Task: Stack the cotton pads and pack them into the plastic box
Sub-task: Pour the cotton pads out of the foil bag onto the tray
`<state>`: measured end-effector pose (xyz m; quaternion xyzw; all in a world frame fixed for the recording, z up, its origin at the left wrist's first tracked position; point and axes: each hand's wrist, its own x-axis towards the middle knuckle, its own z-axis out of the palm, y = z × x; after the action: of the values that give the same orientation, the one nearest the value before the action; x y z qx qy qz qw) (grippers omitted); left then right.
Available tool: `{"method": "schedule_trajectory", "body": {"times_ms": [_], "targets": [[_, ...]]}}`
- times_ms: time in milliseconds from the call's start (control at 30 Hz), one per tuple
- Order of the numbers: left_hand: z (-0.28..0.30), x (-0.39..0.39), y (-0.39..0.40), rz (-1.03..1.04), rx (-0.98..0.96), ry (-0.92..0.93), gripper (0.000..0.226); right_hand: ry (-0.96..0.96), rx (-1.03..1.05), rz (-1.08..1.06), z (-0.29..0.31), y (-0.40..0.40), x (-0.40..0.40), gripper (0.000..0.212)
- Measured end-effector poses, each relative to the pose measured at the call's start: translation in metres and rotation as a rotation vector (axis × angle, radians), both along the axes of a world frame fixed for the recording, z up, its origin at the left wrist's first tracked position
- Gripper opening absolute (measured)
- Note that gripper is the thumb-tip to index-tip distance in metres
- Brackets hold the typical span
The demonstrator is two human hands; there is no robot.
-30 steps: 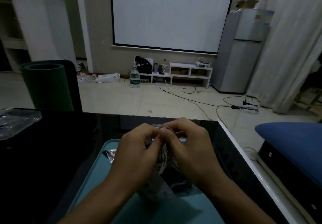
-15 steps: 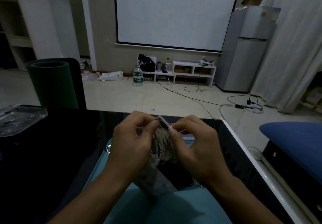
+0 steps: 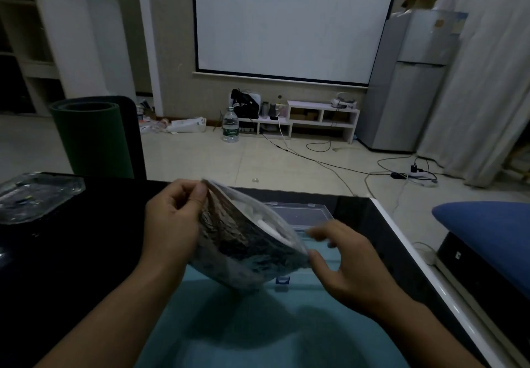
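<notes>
A silvery plastic bag (image 3: 241, 250) hangs in the air over the teal mat (image 3: 258, 324). Its mouth is pulled open, and white cotton pads (image 3: 265, 224) show inside. My left hand (image 3: 172, 224) pinches the bag's upper left edge between thumb and fingers. My right hand (image 3: 341, 258) is at the bag's right edge, thumb against the rim, its fingers spread and blurred. Behind the bag lies the clear plastic box (image 3: 298, 213) with its lid open, partly hidden by the bag and my right hand.
The black table (image 3: 57, 253) has a white edge (image 3: 424, 264) on the right. A crumpled clear wrapper (image 3: 34, 195) lies at the far left. A rolled green mat (image 3: 94, 138) stands behind the table. A blue cushion (image 3: 487, 224) is to the right.
Both hands were pinching the bag's top together. They have pulled apart, the bag's mouth has opened wide, and the box behind it has come into sight.
</notes>
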<state>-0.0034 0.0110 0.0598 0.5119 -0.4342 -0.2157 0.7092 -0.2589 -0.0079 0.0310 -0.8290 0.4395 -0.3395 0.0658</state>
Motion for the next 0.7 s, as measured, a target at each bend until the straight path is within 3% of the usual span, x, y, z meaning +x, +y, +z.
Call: {"method": "schedule_trajectory", "body": {"times_ms": [167, 267, 400, 533, 600, 700], "targets": [[-0.003, -0.012, 0.007, -0.065, -0.033, -0.107, 0.021, -0.179, -0.163, 0.092, 0.017, 0.022, 0.033, 0.022], [0.001, -0.022, 0.016, -0.14, -0.072, -0.191, 0.018, -0.123, -0.016, 0.123, 0.019, 0.027, 0.049, 0.03], [-0.004, -0.034, 0.024, -0.323, -0.063, -0.33, 0.014, -0.121, 0.299, 0.232, 0.014, 0.02, 0.048, 0.063], [-0.014, -0.042, 0.021, -0.389, -0.078, -0.463, 0.014, -0.002, 0.26, 0.199, 0.003, 0.02, 0.049, 0.089], [-0.015, -0.041, 0.021, -0.356, -0.143, -0.577, 0.018, 0.002, 0.205, 0.18, -0.005, 0.019, 0.05, 0.085], [-0.018, -0.021, 0.013, -0.063, -0.223, -0.687, 0.03, -0.034, 0.189, 0.156, -0.015, 0.016, 0.05, 0.083]]}}
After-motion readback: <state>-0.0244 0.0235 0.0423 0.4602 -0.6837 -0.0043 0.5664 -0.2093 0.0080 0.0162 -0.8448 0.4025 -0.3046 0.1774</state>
